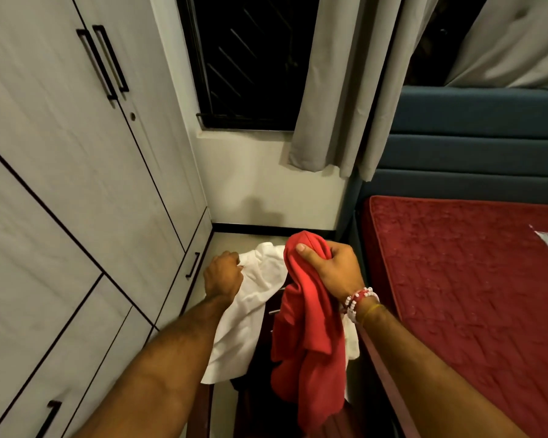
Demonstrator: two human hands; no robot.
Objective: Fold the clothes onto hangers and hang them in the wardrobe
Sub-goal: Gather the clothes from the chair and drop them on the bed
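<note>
My right hand point(332, 267) grips a bunched red garment point(307, 343) that hangs down in front of me. To its left, my left hand point(223, 275) holds the upper edge of a white garment point(250, 317), fingers curled into the cloth. The white garment drapes over a dark piece of furniture point(268, 330) between the wardrobe and the bed. The wardrobe point(60, 172) fills the left side, all its doors shut. No hanger is in view.
A bed with a red quilted cover point(472, 279) and blue padded headboard point(475, 147) lies on the right. Grey curtains point(345, 90) hang beside a dark window point(250, 58). The floor gap point(234, 243) between wardrobe and bed is narrow.
</note>
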